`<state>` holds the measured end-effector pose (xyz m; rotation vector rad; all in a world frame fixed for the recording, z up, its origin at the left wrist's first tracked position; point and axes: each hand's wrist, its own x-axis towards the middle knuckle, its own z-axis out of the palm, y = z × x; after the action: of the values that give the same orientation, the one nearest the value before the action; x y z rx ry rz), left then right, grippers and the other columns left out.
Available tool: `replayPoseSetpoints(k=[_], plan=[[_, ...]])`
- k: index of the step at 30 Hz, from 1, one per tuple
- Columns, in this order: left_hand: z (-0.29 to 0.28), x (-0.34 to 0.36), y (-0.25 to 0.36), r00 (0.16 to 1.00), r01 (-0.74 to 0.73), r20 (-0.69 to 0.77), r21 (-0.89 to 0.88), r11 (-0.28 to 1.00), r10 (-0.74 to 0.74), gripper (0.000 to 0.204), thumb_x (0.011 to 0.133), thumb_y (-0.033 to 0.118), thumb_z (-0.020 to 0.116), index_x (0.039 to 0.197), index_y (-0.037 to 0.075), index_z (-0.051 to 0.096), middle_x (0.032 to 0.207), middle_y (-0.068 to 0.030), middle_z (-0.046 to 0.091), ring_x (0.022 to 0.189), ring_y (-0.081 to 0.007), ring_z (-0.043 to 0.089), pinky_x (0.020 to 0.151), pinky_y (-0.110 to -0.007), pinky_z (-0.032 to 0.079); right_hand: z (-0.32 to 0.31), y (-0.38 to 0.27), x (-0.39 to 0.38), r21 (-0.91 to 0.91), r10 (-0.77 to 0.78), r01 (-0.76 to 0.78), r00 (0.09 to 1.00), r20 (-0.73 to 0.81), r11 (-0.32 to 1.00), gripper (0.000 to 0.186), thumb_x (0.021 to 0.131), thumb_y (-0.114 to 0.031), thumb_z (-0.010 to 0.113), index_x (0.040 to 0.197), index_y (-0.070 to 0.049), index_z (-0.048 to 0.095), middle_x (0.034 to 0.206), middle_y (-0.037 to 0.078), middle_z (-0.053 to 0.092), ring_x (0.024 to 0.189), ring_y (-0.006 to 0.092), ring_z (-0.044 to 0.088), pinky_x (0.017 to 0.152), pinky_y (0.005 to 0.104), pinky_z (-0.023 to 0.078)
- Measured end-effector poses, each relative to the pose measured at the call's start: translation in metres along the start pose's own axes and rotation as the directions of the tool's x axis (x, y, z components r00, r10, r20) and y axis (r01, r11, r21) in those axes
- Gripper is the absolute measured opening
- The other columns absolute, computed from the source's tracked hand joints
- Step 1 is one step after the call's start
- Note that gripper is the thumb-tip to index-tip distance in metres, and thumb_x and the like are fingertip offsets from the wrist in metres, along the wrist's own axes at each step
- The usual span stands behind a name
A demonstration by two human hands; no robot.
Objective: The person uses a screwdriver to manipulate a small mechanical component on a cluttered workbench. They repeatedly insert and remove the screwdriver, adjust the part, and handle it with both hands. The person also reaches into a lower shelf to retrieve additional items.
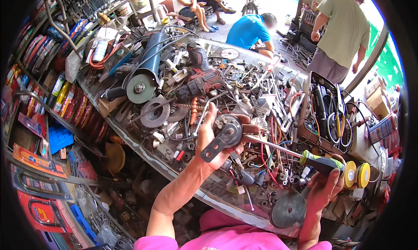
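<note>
My left hand (216,136), palm up, holds a horn (230,130), a round black disc with a nut at its centre. A flat black bracket (212,150) with two holes sticks out from it toward my wrist. My right hand (325,187) is wrapped round the green and black handle of a screwdriver (278,149). The long shank points left, and its tip is at the horn's right edge, close to my left fingers; whether it touches cannot be made out. Both hands are above the cluttered bench (209,198).
Loose bolts, springs and wires cover the bench. Beyond my left hand lie a red and black drill (202,78) and an angle grinder (150,67). A toolbox (324,115) stands right, near yellow reels (357,175). A black disc (287,210) lies nearby. People (250,32) are beyond the bench.
</note>
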<state>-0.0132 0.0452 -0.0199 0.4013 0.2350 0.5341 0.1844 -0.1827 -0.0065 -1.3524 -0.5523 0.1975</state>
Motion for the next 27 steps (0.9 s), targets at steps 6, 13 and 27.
replayPoseSetpoints(k=[6,13,27], plan=[[-0.002,0.000,0.000,1.000,0.016,0.004,-0.006,1.000,-0.016,0.088,0.094,0.076,0.026,0.116,-0.003,0.060,0.107,-0.0258,0.069,0.089,-0.0332,0.073,0.050,-0.032,0.054,-0.016,0.022,0.008,-0.027,-0.049,0.047,0.997,-0.055,0.999,0.059,0.098,-0.051,0.056,0.127,0.000,0.050,0.088,0.009,0.067,0.043,0.0052,0.045,0.038,0.0172,0.033],[0.003,0.004,-0.002,1.000,-0.009,0.004,-0.010,1.000,0.009,0.078,0.096,0.071,0.030,0.118,0.001,0.054,0.101,-0.0233,0.070,0.081,-0.0318,0.073,0.046,-0.030,0.056,-0.006,0.019,0.007,-0.030,-0.049,0.046,0.992,-0.115,0.998,0.045,0.100,-0.045,0.056,0.109,-0.002,0.059,0.068,0.002,0.060,0.045,0.0053,0.042,0.041,0.0211,0.031],[0.009,-0.006,-0.004,0.996,0.045,0.068,0.212,0.976,-0.061,0.087,0.096,0.069,0.035,0.137,-0.007,0.044,0.117,-0.0229,0.065,0.093,-0.0351,0.072,0.050,-0.029,0.058,-0.046,0.056,0.016,-0.048,-0.012,0.009,0.998,-0.069,0.999,0.050,0.101,-0.045,0.054,0.126,-0.001,0.053,0.073,0.003,0.060,0.045,0.0042,0.041,0.040,0.0199,0.032]])
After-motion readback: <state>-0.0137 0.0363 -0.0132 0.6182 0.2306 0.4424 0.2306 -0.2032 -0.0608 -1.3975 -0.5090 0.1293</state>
